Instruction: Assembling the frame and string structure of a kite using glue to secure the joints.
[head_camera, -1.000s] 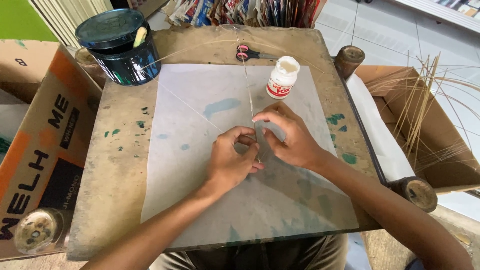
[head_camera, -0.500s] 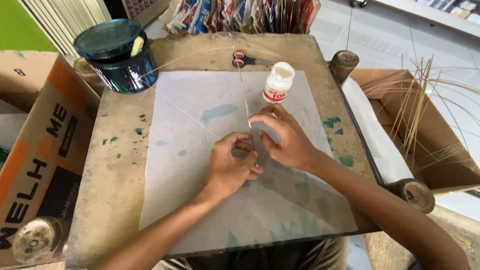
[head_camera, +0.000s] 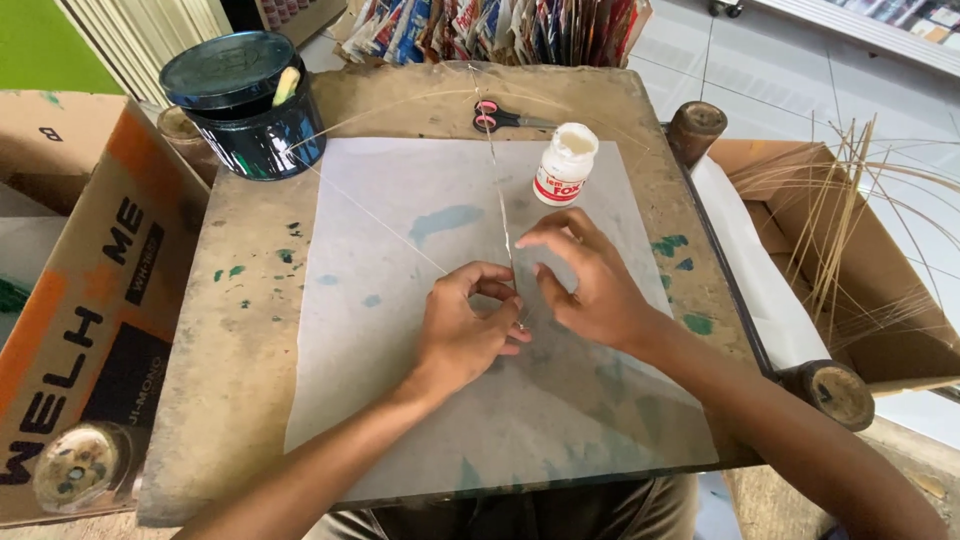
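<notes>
At mid-table, on the translucent paper sheet (head_camera: 400, 200), we pinch a thin stick (head_camera: 503, 215) where it meets our hands: left hand (head_camera: 462, 330) fingers narrow on it, right hand (head_camera: 590, 285) fingers curled beside, near the glue bottle (head_camera: 564, 164).

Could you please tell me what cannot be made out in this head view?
- What the left hand and right hand pinch: covered by fingers.
- The thin stick: its lower end vanishes under the hands.
- The dark tub: contents hidden by its lid.
</notes>
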